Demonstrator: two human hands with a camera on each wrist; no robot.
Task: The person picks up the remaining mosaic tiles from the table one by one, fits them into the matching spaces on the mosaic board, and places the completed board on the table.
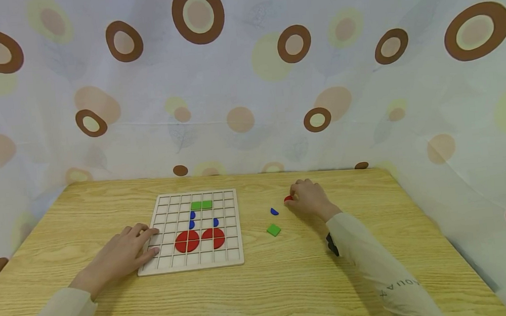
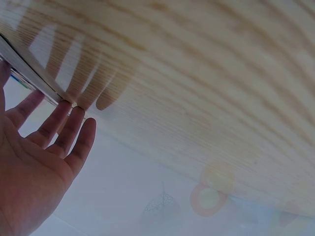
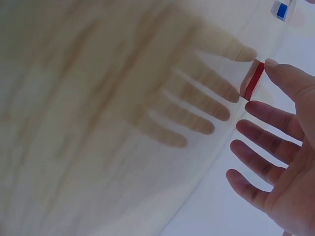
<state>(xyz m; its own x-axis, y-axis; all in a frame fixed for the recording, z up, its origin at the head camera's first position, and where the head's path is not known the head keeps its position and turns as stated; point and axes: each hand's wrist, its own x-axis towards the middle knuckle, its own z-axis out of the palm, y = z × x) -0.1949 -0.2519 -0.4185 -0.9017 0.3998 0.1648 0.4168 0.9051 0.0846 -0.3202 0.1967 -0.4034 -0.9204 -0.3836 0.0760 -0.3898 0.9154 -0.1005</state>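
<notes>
A pale square board [image 1: 236,258] with a raised grid lies on the table left of centre. In its cells are red rounded pieces [image 1: 187,241], blue half-round pieces [image 1: 215,222] and a pair of green squares [image 1: 201,205]. My left hand [image 1: 119,253] rests on the board's left edge, fingers fairly straight; the left wrist view shows this hand [image 2: 44,152] from the palm side. Right of the board, my right hand [image 1: 310,196] pinches a red piece [image 3: 254,81] at the tabletop between thumb and index finger, its exact outline partly hidden. The other fingers of the right hand [image 3: 280,142] are spread.
Between the board and my right hand lie a loose blue half-round piece [image 1: 274,211] and a loose green square [image 1: 274,230]. The wooden table [image 1: 290,294] meets a patterned cloth [image 1: 243,144] at the back. A black strap [image 1: 332,245] shows beneath the right sleeve.
</notes>
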